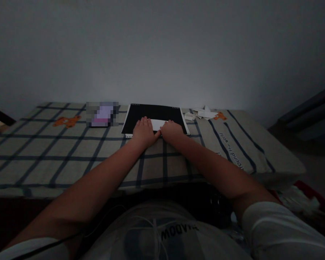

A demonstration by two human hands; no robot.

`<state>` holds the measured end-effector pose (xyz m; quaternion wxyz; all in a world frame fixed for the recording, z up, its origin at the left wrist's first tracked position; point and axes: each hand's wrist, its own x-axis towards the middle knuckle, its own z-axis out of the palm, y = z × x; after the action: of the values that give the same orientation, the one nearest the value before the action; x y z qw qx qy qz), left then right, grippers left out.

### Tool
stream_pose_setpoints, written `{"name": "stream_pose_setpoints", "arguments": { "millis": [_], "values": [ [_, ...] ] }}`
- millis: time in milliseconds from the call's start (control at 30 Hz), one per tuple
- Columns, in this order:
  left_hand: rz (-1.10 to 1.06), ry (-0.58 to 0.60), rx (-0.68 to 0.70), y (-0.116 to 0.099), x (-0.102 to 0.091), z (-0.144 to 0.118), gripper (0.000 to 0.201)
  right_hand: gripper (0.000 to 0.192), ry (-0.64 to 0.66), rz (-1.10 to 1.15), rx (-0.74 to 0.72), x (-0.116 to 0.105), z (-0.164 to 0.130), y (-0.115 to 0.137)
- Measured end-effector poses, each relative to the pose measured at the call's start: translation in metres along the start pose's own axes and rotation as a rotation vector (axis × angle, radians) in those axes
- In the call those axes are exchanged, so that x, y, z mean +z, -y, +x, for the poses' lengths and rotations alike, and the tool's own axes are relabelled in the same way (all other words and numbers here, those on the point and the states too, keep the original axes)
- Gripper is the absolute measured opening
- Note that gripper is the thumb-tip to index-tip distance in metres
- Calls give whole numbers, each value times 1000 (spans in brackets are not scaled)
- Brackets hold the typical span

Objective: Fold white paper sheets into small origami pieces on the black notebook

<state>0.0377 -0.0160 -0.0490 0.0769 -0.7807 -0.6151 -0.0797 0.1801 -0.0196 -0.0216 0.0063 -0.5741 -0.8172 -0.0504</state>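
A small piece of white paper (157, 124) lies on a black sheet with punched holes along its far edge (151, 110). My left hand (143, 131) rests flat over the left part of the white paper, fingers stretched forward and thumb reaching toward the right hand. At the paper's right end, my right hand (172, 130) is closed, with its fingers curled against the paper. Both hands cover the ends and near edge of the paper, so any fold there is hidden. The thumbs almost meet.
A phone (103, 113), partly pixelated, lies left of the black sheet. Folded white paper pieces (206, 113) sit to the right. A checked cloth (111, 166) covers the table, which stands against a grey wall (162, 50). Red and white items (303, 200) show at lower right.
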Motion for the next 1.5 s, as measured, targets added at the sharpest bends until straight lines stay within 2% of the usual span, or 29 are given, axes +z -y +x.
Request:
{"name": "stream_pose_setpoints", "arguments": {
  "millis": [167, 300, 400, 533, 667, 767, 933, 1167, 1333, 1500],
  "values": [
    [20, -28, 18, 1, 1, -2, 81, 38, -31, 35, 46, -2, 2, -2],
    [-16, 16, 162, 2, -2, 0, 69, 38, -50, 12, 26, -6, 6, -13],
    [-43, 42, 209, 5, -4, 2, 66, 38, -72, -7, -8, -7, 9, -23],
    [-51, 36, 207, 8, -7, 2, 61, 37, -95, 46, -24, -6, 14, -29],
    [-47, -48, 144, 9, -11, -1, 57, 34, -72, 160, -76, -3, 19, -31],
    [-28, -59, 113, 12, -13, -1, 56, 29, -71, 247, -133, -1, 21, -34],
    [-49, 13, 187, 20, -12, 4, 58, 22, -67, 359, -260, 0, 23, -43],
    [-106, 120, 272, 25, -8, 8, 61, 18, -137, 407, -390, 9, 27, -49],
    [-134, 180, 340, 29, -9, 9, 61, 16, -118, 473, -514, 12, 29, -63],
    [-165, 246, 408, 32, -11, 11, 61, 16, -113, 492, -540, 15, 32, -74]
  ]
}}
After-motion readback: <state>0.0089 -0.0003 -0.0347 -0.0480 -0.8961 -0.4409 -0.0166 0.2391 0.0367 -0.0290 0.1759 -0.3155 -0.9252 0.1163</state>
